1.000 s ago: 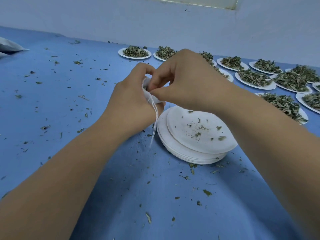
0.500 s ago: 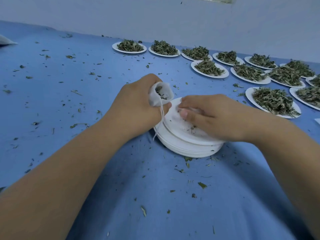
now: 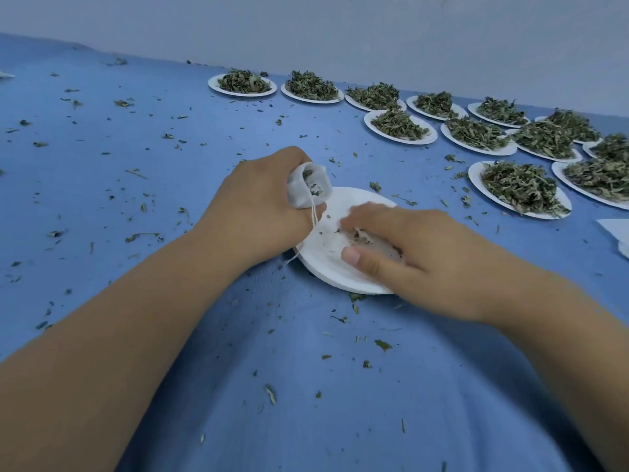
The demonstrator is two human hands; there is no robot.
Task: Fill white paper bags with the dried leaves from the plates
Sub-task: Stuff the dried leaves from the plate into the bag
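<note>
My left hand [image 3: 252, 202] grips a small white paper bag [image 3: 308, 185] with its mouth open upward; dried leaves show inside and a white drawstring hangs down from it. Right beside it lies a stack of white plates [image 3: 330, 264], the top one nearly bare. My right hand [image 3: 401, 247] rests on that top plate, thumb and fingers curled around a few leaf bits [image 3: 360, 237]. Several plates heaped with dried leaves stand at the back right, the nearest [image 3: 520, 189] just right of the stack.
Loose leaf crumbs are scattered all over the blue cloth [image 3: 136, 158]. A pale wall [image 3: 340, 35] runs behind the plates. More white paper [image 3: 616, 233] lies at the right edge.
My right hand left the bag's mouth and came down onto the top plate, where it now gathers leaf bits. My left hand lowered the bag next to the plates.
</note>
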